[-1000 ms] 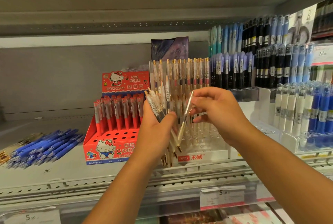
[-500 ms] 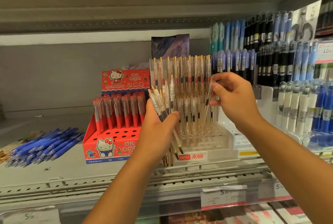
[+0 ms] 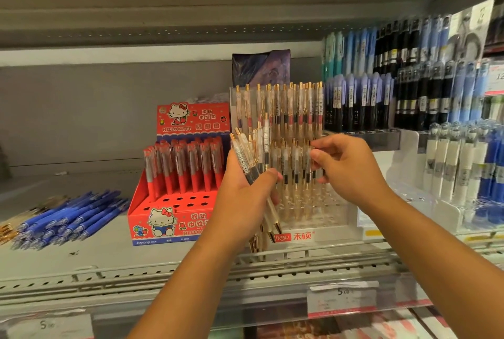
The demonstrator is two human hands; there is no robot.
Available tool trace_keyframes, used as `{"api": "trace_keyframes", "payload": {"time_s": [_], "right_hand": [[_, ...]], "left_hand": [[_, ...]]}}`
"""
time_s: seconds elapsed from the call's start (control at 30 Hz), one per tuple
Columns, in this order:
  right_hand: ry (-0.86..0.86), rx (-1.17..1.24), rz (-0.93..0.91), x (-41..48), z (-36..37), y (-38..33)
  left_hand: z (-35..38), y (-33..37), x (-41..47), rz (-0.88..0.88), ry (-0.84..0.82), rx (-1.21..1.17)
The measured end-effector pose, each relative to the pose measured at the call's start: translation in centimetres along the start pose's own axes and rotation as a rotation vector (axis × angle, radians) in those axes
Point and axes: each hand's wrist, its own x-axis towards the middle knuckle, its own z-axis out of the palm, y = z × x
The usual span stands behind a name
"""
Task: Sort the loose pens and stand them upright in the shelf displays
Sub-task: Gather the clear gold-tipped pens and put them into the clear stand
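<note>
Grey store shelf (image 3: 81, 257): a fanned bundle of clear gold-tipped pens (image 3: 253, 158) is gripped in the left hand (image 3: 242, 202), just in front of the clear display (image 3: 327, 218). The right hand (image 3: 351, 175) curls its fingertips against pens standing there (whether it pinches one cannot be told). A red box (image 3: 169, 224) stands alongside, with loose blue pens (image 3: 71, 218) lying farther left.

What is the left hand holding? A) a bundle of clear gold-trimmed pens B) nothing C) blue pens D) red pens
A: the left hand grips a fanned bundle of clear gold-trimmed pens in front of the clear display, while the blue pens lie flat on the shelf.
</note>
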Motion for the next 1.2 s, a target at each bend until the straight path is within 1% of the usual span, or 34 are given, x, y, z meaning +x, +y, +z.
{"api": "trace_keyframes", "payload": {"time_s": [0.17, 0.27, 0.37, 0.4, 0.47, 0.57, 0.63, 0.97, 1.1, 1.2], "right_hand": [[0.034, -0.01, 0.011, -0.3, 0.3, 0.3], [0.085, -0.076, 0.019, -0.4, 0.2, 0.4], [0.157, -0.09, -0.084, -0.8, 0.2, -0.7], [0.144, -0.051, -0.115, -1.0, 0.4, -1.3], [0.057, 0.064, -0.13, -1.4, 0.8, -2.6], [-0.099, 0.273, -0.057, -1.7, 1.4, -4.3], [-0.138, 0.316, -0.018, -1.7, 1.7, -5.0], [-0.053, 0.32, 0.095, -0.9, 1.8, -5.1], [-0.021, 0.414, 0.152, -0.9, 1.2, -4.7], [0.002, 0.548, 0.186, -1.2, 0.9, -4.5]], "left_hand": [[-0.2, -0.3, 0.0, 0.012, -0.057, -0.047], [-0.1, -0.3, 0.1, 0.004, -0.073, -0.062], [-0.1, -0.4, 0.1, 0.017, -0.073, -0.022], [-0.2, -0.5, 0.2, 0.026, -0.073, -0.004], [-0.1, -0.5, 0.2, 0.046, -0.083, -0.007], [0.0, -0.3, 0.2, 0.063, -0.107, -0.052], [0.1, -0.3, 0.2, 0.072, -0.123, -0.058], [0.1, -0.4, 0.0, 0.073, -0.14, -0.034], [0.1, -0.2, 0.0, 0.03, -0.115, -0.134], [0.1, -0.1, 0.0, 0.008, -0.101, -0.15]]}}
